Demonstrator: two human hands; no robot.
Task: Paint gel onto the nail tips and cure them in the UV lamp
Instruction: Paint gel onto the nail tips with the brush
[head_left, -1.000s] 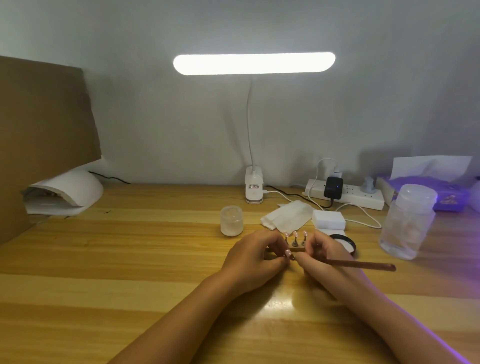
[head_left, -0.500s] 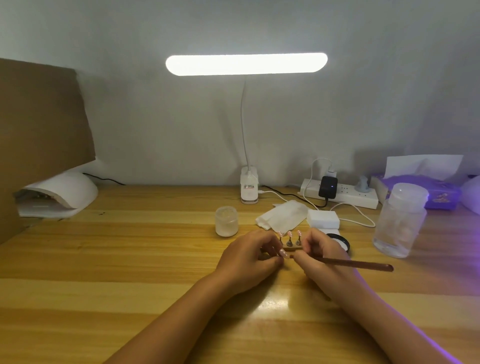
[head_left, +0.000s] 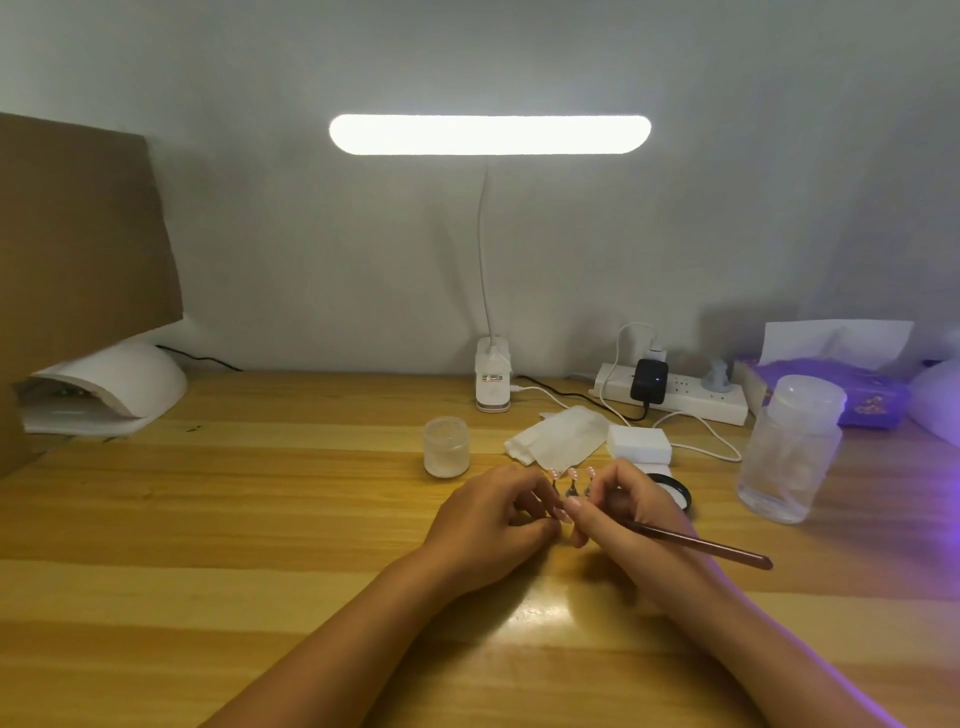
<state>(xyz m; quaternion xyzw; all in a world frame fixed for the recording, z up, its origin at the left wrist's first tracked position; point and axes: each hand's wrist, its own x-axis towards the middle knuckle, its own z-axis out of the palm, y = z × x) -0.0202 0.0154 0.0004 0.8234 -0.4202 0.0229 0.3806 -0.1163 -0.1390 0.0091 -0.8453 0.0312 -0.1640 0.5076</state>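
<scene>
Nail tips (head_left: 571, 474), three pale pink ones on small dark stands, show between the two hands, about midway between the tabletop's (head_left: 260, 519) near and far edges and a little right of its middle. Only their tops are clear; the stands' bases are hidden behind the fingers.

The left hand (head_left: 485, 525) has its fingers curled in against the stands. Whether its grip has hold of them or of a single tip I cannot tell, since the fingertips cover each other. The right hand (head_left: 626, 512) keeps a closed grip on a brown brush (head_left: 701, 544). Its handle sticks out toward the right edge, and its bristle end is lost where the hands meet. Behind the right hand a black-rimmed dish (head_left: 680, 493) is half covered.

The UV lamp (head_left: 124, 384), white and domed, sits at the far left corner against a cardboard sheet (head_left: 78, 260); its inside is too dim to read. A frosted jar (head_left: 445, 448), folded wipes (head_left: 561, 436) and a clear bottle (head_left: 789, 452) lie beyond the hands. At the right edge a white shape (head_left: 937, 400) with a purple glow is cut off.
</scene>
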